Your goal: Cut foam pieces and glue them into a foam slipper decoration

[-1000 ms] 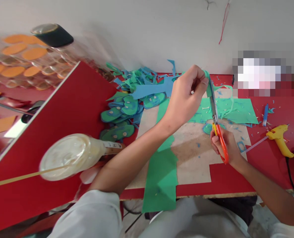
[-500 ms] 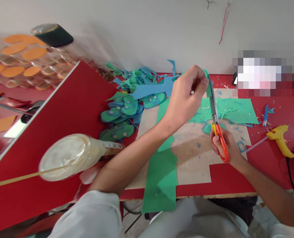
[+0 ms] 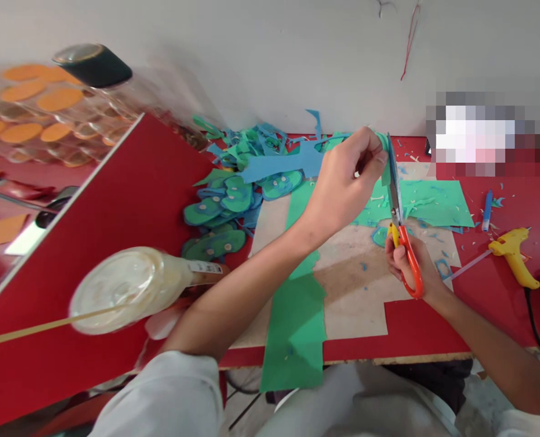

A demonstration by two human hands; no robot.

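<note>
My left hand (image 3: pixel 342 182) is raised over the red table and pinches a small green foam piece (image 3: pixel 382 159) at its fingertips. My right hand (image 3: pixel 409 267) grips orange-handled scissors (image 3: pixel 399 224), whose blades point up and meet the green piece. Below them lie a green foam sheet (image 3: pixel 434 203) and a brown cardboard mat (image 3: pixel 356 285). A long green foam strip (image 3: pixel 297 328) runs across the mat and hangs off the table's front edge.
A heap of blue and green foam cut-outs (image 3: pixel 233 200) sits left of the mat. A yellow glue gun (image 3: pixel 513 255) and a blue pen (image 3: pixel 487 210) lie at the right. A lidded plastic cup with straw (image 3: pixel 128 288) stands at the left beside a slanted red board (image 3: pixel 115 230).
My left hand and the green piece have dropped slightly and shifted right along the scissor blades. The right hand with the scissors has barely moved.
</note>
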